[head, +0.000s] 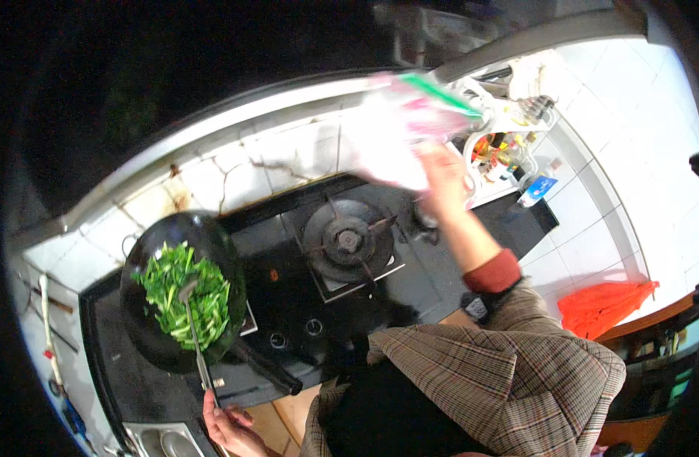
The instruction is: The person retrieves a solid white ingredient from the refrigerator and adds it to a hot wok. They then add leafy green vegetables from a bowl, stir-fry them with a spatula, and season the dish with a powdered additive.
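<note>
My left hand (pixel 229 428) grips the handle of a metal spatula (pixel 195 337). The spatula's blade rests on chopped leafy greens (pixel 175 291) heaped in a black wok (pixel 141 337), which sits over the left side of the stove. My right hand (pixel 444 174), blurred by motion, is raised above the back right of the stove. It holds a white and pink plastic bag (pixel 392 137) with a green strip (pixel 438 94) along its upper edge. What the bag contains cannot be made out.
A bare gas burner (pixel 349 240) is right of the wok, whose handle (pixel 269 365) points toward me. A white rack (pixel 532 123) with bottles and jars stands at the back right, near a blue and white packet (pixel 538 189). A red plastic bag (pixel 603 305) lies farther right.
</note>
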Action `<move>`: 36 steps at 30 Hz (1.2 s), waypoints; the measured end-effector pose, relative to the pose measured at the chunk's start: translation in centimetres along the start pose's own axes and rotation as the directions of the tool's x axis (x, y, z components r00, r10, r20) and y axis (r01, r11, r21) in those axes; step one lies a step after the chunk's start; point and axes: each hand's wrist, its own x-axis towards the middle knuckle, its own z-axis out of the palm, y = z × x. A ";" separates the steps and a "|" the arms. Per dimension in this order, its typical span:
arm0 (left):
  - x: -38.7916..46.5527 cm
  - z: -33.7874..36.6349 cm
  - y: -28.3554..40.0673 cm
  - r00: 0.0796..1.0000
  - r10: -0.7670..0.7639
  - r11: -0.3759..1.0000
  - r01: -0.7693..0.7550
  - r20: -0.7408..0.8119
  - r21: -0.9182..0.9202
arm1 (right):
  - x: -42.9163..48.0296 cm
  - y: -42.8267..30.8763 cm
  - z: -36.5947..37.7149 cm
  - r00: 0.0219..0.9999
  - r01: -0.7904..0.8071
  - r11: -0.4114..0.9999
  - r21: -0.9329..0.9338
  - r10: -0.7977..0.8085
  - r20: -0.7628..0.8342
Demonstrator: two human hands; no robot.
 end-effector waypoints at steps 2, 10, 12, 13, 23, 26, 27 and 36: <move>-0.5 0.2 0.5 1.000 -0.013 0.984 0.009 0.019 0.176 | 4.3 -1.8 -9.0 0.965 0.083 0.948 -0.307 -0.154 -0.214; -2.9 6.2 5.7 0.980 -0.122 0.850 0.185 -0.156 0.494 | 22.1 7.0 -32.9 0.864 0.057 0.491 -0.869 -0.461 -0.203; -2.7 7.3 5.8 0.992 -0.075 0.917 0.109 -0.103 0.385 | 26.5 12.2 -34.6 0.930 -0.020 0.524 -0.852 -0.303 -0.208; -2.3 7.5 5.8 0.994 -0.085 0.928 0.104 -0.069 0.357 | 28.6 14.7 -34.9 0.948 0.021 0.487 -0.873 -0.286 -0.137; -2.1 6.3 6.0 0.982 -0.105 0.898 0.162 -0.160 0.409 | 20.2 11.8 -30.8 0.841 0.286 0.854 -0.435 -0.441 -0.314; -0.6 6.9 5.7 0.991 -0.072 0.932 0.107 -0.114 0.345 | 9.6 8.1 -15.0 0.968 0.248 0.946 -0.210 -0.236 0.080; 0.0 7.3 5.7 0.995 -0.054 0.940 0.081 -0.089 0.331 | 5.4 7.1 -8.0 0.926 0.293 0.943 -0.156 -0.239 0.293; 3.3 4.6 7.4 0.969 0.002 0.924 -0.097 0.248 0.370 | -19.5 -6.4 24.9 0.008 0.299 0.949 0.104 -0.112 0.994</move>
